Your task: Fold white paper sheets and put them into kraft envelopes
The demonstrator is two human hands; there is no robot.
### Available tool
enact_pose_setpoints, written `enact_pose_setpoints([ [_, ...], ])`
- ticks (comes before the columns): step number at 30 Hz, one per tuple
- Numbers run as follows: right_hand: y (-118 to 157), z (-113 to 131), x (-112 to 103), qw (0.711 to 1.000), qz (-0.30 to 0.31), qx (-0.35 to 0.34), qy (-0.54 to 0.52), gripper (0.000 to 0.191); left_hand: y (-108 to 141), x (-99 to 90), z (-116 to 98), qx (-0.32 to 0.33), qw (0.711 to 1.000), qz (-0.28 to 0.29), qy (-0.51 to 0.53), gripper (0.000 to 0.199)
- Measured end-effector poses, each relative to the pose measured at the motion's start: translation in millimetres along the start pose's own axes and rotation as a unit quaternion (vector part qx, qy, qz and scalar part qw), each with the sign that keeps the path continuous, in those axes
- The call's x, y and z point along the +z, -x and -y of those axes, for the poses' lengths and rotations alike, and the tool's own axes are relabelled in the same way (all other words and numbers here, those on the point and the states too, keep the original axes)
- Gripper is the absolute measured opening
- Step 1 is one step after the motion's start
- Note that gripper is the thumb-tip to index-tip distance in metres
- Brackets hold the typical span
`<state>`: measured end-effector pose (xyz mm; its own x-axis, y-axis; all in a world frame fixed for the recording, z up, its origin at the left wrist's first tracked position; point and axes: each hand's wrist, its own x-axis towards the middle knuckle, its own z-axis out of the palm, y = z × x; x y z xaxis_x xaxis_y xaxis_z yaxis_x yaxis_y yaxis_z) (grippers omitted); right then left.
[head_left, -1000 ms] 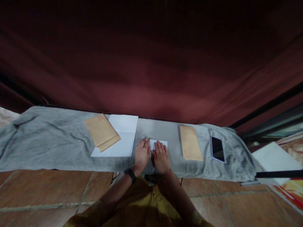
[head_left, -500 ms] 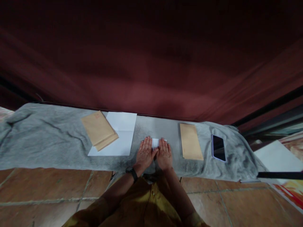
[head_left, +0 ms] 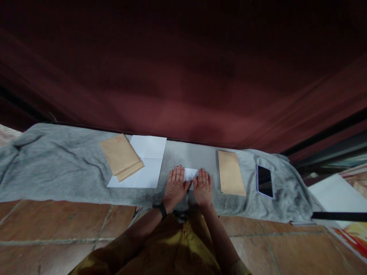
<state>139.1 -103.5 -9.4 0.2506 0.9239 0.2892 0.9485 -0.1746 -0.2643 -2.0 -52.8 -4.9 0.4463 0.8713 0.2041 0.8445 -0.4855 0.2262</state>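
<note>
A small piece of white paper (head_left: 190, 173), which looks folded, lies on the grey cloth between my hands. My left hand (head_left: 175, 186) rests flat on its left side, fingers stretched out. On its right side lies my right hand (head_left: 203, 188), also flat with fingers extended. Both thumbs point inward over the paper and nearly meet. My palms and fingers hide most of its side edges. To the left is a larger white sheet (head_left: 150, 164) with a crease across it, partly under brown envelopes (head_left: 120, 154). Right of my right hand lies another brown envelope stack (head_left: 231, 173).
A phone (head_left: 264, 181) with a dark screen lies at the right on the grey cloth (head_left: 65, 168). A dark red panel (head_left: 177, 107) rises behind the cloth-covered surface. Below is a tiled floor (head_left: 63, 225). A white board (head_left: 338, 193) stands at the far right.
My right hand has slid slightly right across the paper, widening the gap between my hands, so more white paper shows. My left hand stays nearly in place.
</note>
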Motion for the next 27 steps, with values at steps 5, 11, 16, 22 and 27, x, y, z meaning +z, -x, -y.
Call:
enact_pose_setpoints([
  [5,5,20,3,0.997,0.016,-0.063,-0.039,0.055,1,0.7,1,-0.001,0.999,0.039,-0.011,0.063],
  [11,9,17,6,0.997,0.042,-0.069,-0.022,0.057,4,-6.1,5,0.027,0.999,0.026,-0.007,0.062],
  [16,9,13,5,0.997,0.051,-0.064,-0.002,0.057,9,-9.6,12,0.024,1.0,0.01,0.003,0.065],
  [22,10,15,4,0.997,0.041,-0.054,0.032,0.055,13,-9.3,19,0.022,1.0,0.003,-0.014,0.067],
  [27,11,14,4,0.997,0.029,-0.059,0.032,0.055,15,-13.7,22,0.059,0.998,0.012,-0.025,0.062],
])
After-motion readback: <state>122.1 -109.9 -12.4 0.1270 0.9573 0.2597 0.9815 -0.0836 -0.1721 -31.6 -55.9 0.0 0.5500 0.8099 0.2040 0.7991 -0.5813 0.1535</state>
